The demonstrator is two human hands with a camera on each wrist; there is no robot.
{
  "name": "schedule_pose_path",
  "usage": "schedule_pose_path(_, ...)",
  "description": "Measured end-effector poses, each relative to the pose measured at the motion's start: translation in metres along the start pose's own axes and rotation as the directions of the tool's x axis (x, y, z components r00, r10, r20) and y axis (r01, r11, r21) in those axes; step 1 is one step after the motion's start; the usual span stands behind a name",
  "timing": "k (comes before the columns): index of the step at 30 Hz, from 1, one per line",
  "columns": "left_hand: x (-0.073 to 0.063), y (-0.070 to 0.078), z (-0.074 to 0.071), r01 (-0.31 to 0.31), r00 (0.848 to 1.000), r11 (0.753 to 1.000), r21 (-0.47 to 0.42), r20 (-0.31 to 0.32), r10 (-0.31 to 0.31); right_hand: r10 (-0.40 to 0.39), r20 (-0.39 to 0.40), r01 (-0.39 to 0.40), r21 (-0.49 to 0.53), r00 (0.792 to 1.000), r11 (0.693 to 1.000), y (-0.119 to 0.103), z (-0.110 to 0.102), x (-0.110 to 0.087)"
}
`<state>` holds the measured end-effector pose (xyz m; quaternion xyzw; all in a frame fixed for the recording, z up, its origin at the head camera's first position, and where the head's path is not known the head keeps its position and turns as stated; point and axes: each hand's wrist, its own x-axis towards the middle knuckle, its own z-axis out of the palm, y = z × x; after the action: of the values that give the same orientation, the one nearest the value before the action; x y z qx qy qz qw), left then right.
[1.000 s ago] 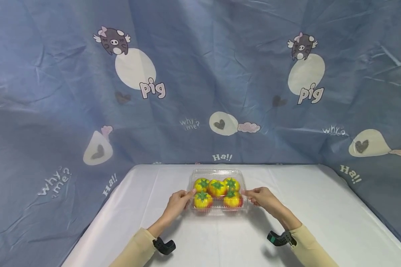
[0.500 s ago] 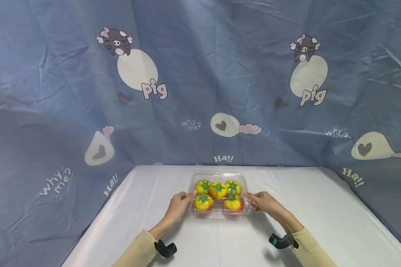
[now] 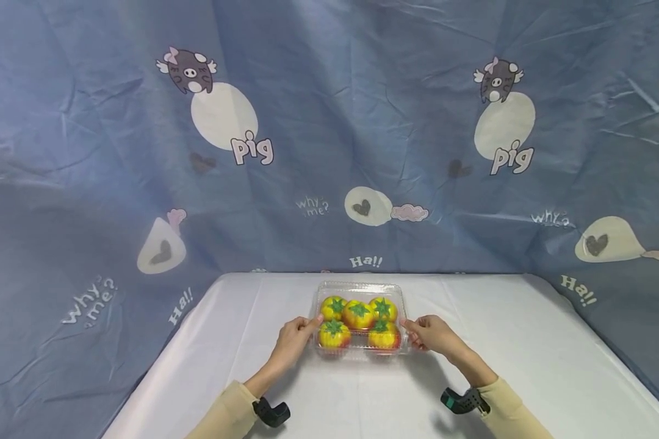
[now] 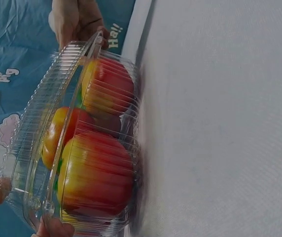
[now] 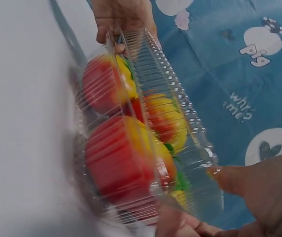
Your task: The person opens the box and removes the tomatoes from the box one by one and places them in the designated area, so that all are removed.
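Observation:
A clear plastic clamshell box (image 3: 360, 286) sits at the middle of the white table, between both hands. Inside lie several toy-like yellow-and-red fruits (image 3: 358, 314) with green leafy tops. My left hand (image 3: 293, 343) grips the box's left side, thumb above and fingers lower down. At the opposite side my right hand (image 3: 436, 336) pinches the box the same way. The lid (image 5: 168, 74) lies over the fruits, its rim close to the base's rim; whether it is latched cannot be told. In the left wrist view, red sides of the fruits (image 4: 99, 173) show through the ribbed wall.
White cloth covers the table (image 3: 329, 402). A blue curtain (image 3: 318, 152) printed with pigs and lettering hangs behind it and around both sides. Black bands (image 3: 271, 412) circle both wrists, below beige sleeves (image 3: 225, 414).
Both hands and the box have come slightly nearer, lower in the head view, which has itself shifted a little. The grip on both sides stays the same.

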<state>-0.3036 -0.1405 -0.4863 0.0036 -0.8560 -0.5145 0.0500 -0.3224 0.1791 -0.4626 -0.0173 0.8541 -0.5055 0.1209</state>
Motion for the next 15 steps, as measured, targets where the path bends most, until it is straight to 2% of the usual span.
schedule_pose_path(2, -0.0008, 0.0009, 0.0020, -0.004, 1.000, 1.000, 0.003, 0.010, 0.004, -0.005, 0.007, 0.004, 0.042, 1.000, 0.999, -0.0006, 0.0006, 0.0011)
schedule_pose_path(6, -0.0023, 0.0036, 0.0040, 0.010, 0.999, 1.000, -0.014, 0.033, -0.009, -0.012, -0.031, 0.016, 0.104, 0.999, 0.994, -0.0005, 0.0033, 0.0060)
schedule_pose_path(9, -0.0019, 0.0049, 0.0024, 0.015, 1.000, 1.000, -0.017, 0.026, -0.015, 0.000, -0.092, 0.006, 0.062, 0.996, 0.998, 0.0001, 0.0060, 0.0075)
schedule_pose_path(15, -0.0005, 0.0041, -0.0014, 0.020, 0.999, 1.000, 0.020, 0.033, -0.020, 0.023, -0.109, -0.017, 0.058, 0.994, 0.998, 0.0004, 0.0074, 0.0091)
